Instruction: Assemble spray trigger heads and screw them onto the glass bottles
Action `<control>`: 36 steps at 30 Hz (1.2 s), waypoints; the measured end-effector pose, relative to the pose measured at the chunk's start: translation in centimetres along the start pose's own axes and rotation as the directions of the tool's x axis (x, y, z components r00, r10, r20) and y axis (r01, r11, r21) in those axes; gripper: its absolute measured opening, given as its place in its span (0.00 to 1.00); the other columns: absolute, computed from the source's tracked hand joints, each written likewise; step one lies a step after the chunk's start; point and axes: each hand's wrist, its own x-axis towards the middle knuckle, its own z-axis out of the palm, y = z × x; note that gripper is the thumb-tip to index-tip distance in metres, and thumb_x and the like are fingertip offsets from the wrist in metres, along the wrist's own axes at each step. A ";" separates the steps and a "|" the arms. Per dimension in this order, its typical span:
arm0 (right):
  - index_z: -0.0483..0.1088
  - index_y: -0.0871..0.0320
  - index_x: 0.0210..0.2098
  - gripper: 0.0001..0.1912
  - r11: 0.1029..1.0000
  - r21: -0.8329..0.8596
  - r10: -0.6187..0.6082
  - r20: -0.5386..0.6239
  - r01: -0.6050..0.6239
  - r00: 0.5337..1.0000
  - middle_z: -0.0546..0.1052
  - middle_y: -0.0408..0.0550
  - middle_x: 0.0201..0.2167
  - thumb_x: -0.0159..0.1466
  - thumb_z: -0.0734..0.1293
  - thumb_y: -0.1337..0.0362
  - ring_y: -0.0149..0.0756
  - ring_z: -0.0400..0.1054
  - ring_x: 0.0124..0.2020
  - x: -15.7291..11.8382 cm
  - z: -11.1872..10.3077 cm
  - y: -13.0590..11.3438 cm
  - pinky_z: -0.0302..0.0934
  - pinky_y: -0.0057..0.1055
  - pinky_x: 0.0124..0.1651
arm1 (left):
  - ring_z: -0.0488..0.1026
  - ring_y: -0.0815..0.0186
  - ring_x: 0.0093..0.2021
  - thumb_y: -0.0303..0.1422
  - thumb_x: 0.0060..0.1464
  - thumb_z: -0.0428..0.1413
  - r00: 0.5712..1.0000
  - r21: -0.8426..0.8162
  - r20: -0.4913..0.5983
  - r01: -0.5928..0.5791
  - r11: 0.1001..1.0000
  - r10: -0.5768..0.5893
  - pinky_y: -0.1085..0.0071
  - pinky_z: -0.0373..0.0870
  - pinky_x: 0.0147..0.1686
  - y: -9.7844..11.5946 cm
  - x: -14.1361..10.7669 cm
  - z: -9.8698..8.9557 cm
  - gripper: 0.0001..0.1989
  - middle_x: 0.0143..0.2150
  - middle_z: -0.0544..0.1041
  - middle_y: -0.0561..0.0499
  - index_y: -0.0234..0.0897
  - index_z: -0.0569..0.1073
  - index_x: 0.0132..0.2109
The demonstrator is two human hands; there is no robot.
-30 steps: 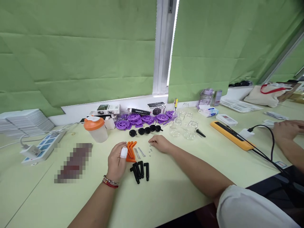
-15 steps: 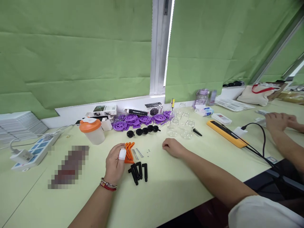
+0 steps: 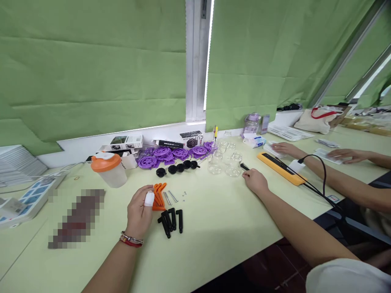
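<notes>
My left hand [image 3: 139, 211], its thumb wrapped in a white bandage, rests on the table against several orange plastic hooks [image 3: 159, 194]. The fingers lie loosely along the hooks, partly hidden behind the thumb. On the other side, my right hand [image 3: 256, 182] reaches forward, its fingertips closed on the near end of a small black stick-shaped tool [image 3: 244, 166]. Two silver screws [image 3: 172, 196] and tiny metal bits [image 3: 184, 196] lie between my hands. Several black L-shaped tubes [image 3: 171, 221] sit nearer to me.
Behind are purple wheel-like parts [image 3: 180, 153], black round parts [image 3: 172, 169], clear glass jars [image 3: 215, 165] and boxes [image 3: 126, 142]. An orange-lidded shaker [image 3: 111, 175] and power strip [image 3: 33, 199] are left; a yellow power strip [image 3: 279, 167] and a co-worker's hands [image 3: 287, 149] are right.
My right hand has moved right and forward to the black tool and closed its fingertips on it. My left hand stays by the hooks. The co-worker's hands have spread apart.
</notes>
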 end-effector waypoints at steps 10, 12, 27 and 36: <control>0.75 0.54 0.40 0.16 0.999 -0.024 0.029 -0.036 -0.030 0.999 0.71 0.53 0.41 0.64 0.57 0.62 0.39 0.67 0.39 2.6 1.0 -0.3 0.53 0.30 0.35 | 0.72 0.60 0.47 0.34 0.59 0.47 0.997 -0.031 -0.014 0.073 0.997 -0.073 0.56 0.68 0.50 0.0 0.2 0.0 0.13 0.45 0.75 0.44 0.35 0.74 0.40; 0.75 0.54 0.39 0.15 1.000 -0.018 0.024 -0.039 -0.024 0.999 0.72 0.52 0.40 0.64 0.57 0.62 0.39 0.67 0.40 2.7 1.1 -0.2 0.53 0.30 0.34 | 0.72 0.60 0.47 0.35 0.59 0.46 0.995 -0.034 -0.021 0.099 0.995 -0.100 0.58 0.68 0.50 0.2 0.3 -0.1 0.13 0.45 0.75 0.44 0.35 0.74 0.40; 0.66 0.60 0.44 0.14 0.844 0.394 -0.091 -0.563 0.363 0.822 0.73 0.50 0.34 0.62 0.58 0.59 0.37 0.66 0.32 -3.1 -0.2 -5.0 0.60 0.33 0.37 | 0.69 0.56 0.50 0.37 0.55 0.46 0.924 0.182 -0.068 0.382 0.906 -0.376 0.60 0.65 0.51 -1.9 1.9 -2.3 0.18 0.49 0.73 0.41 0.33 0.71 0.49; 0.65 0.57 0.45 0.11 0.494 0.432 -0.798 -0.119 0.754 0.591 0.69 0.52 0.45 0.64 0.56 0.68 0.40 0.64 0.46 -11.2 2.5 -17.4 0.61 0.38 0.48 | 0.46 0.51 0.67 0.34 0.59 0.44 0.737 0.448 0.660 -0.230 0.864 -0.146 0.46 0.43 0.61 -0.6 1.0 -0.5 0.24 0.67 0.53 0.42 0.42 0.60 0.62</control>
